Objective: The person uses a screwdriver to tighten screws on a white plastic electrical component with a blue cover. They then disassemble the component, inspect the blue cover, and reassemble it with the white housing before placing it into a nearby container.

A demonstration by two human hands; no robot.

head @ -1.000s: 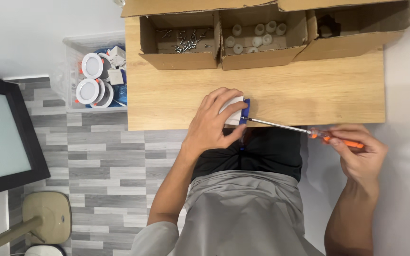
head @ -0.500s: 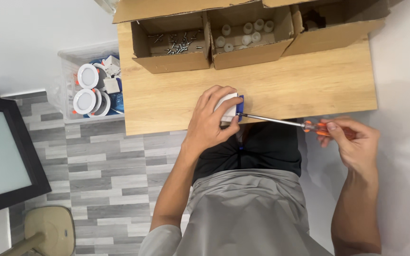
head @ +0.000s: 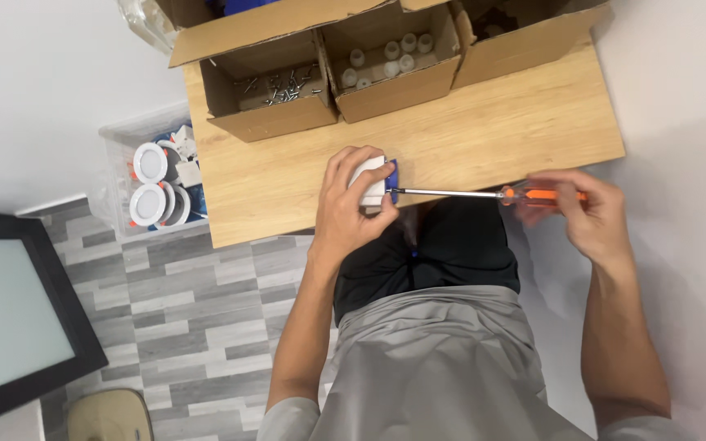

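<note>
The left hand (head: 353, 204) clamps a small white-and-blue plastic fitting (head: 375, 182) at the near edge of the wooden table (head: 484, 135); the right hand (head: 582, 212) closes around the orange handle of a long screwdriver (head: 484, 194), tip touching the fitting. Light, stiff and probably slippery, the fitting seems best gripped across its white body. Behind stand open cardboard boxes (head: 267, 122).
</note>
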